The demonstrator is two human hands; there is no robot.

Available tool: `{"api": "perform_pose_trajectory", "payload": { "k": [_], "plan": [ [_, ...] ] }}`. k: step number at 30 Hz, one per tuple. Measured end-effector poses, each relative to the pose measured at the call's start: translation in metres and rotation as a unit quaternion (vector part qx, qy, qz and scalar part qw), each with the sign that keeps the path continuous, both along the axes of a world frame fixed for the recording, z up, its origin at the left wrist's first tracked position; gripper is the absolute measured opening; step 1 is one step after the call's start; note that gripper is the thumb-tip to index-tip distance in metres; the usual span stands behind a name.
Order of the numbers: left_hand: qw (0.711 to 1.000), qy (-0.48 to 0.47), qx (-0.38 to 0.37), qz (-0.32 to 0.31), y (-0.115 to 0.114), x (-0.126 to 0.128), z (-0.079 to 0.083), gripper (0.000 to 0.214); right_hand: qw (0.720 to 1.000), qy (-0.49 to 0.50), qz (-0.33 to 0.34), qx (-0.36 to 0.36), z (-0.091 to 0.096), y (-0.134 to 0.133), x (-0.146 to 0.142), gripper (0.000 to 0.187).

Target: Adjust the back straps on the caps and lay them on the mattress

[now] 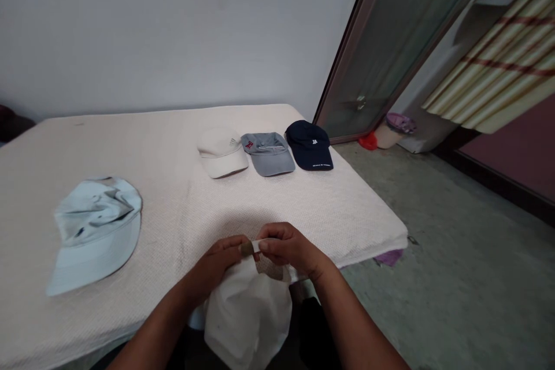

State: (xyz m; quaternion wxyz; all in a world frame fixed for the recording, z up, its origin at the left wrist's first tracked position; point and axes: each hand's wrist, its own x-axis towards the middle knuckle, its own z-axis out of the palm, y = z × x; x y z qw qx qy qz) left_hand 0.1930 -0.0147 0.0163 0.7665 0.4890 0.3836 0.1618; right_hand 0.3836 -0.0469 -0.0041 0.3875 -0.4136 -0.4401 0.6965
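Both my hands hold a white cap (248,315) upside down over the near edge of the bed. My left hand (219,266) and my right hand (288,248) pinch the cap's back strap (251,248) between their fingertips, fingers closed on it. The cap's crown hangs down toward me. On the cream bedspread (173,214) lie a pale blue cap (93,231) at the left and, farther back in a row, a white cap (221,153), a grey cap (269,153) and a navy cap (310,145).
A white wall stands behind the bed. To the right is grey floor, a glass door (390,40), a small bin with a purple lid (396,127), something red (368,140) beside it, and a striped curtain (507,63).
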Motion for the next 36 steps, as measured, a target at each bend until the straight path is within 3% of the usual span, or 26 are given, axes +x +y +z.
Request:
{"api": "perform_pose_trajectory", "payload": {
  "k": [9, 22, 29, 36],
  "plan": [
    [1.000, -0.017, -0.005, -0.019, 0.000, -0.001, -0.004, 0.017, 0.999, -0.034, -0.018, -0.003, 0.001, 0.000, -0.001, 0.016],
    [1.000, -0.011, -0.004, 0.012, -0.001, 0.001, -0.008, 0.021, 0.998, 0.036, -0.036, -0.027, 0.001, 0.001, -0.006, 0.016],
    [0.998, -0.017, 0.063, -0.012, -0.002, 0.001, 0.000, 0.022, 0.998, 0.064, -0.004, -0.026, -0.002, -0.001, -0.006, 0.018],
    [0.999, -0.046, -0.002, -0.010, -0.001, 0.002, 0.000, 0.020, 0.993, 0.109, 0.009, -0.035, 0.000, -0.001, -0.008, 0.021]
  ]
}}
